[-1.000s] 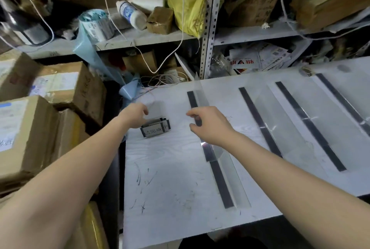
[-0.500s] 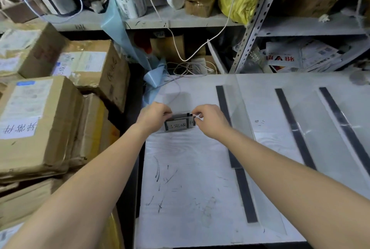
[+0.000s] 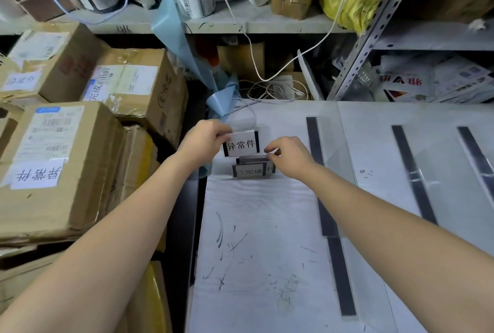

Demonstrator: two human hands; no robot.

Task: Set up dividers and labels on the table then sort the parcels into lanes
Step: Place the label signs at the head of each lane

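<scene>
Currently the left hand (image 3: 205, 142) pinches the left edge of a label (image 3: 242, 144), grip clamped on it, lifted just above the worktop (image 3: 267, 225) at its far left corner. Right hand (image 3: 290, 156) grip is closed on the top of a label stack (image 3: 252, 169) resting on the worktop directly below the raised label. Clear dividers (image 3: 328, 140) with dark strips (image 3: 401, 145) stand to the right. Boxes (image 3: 53, 156) sit stacked left of the worktop
</scene>
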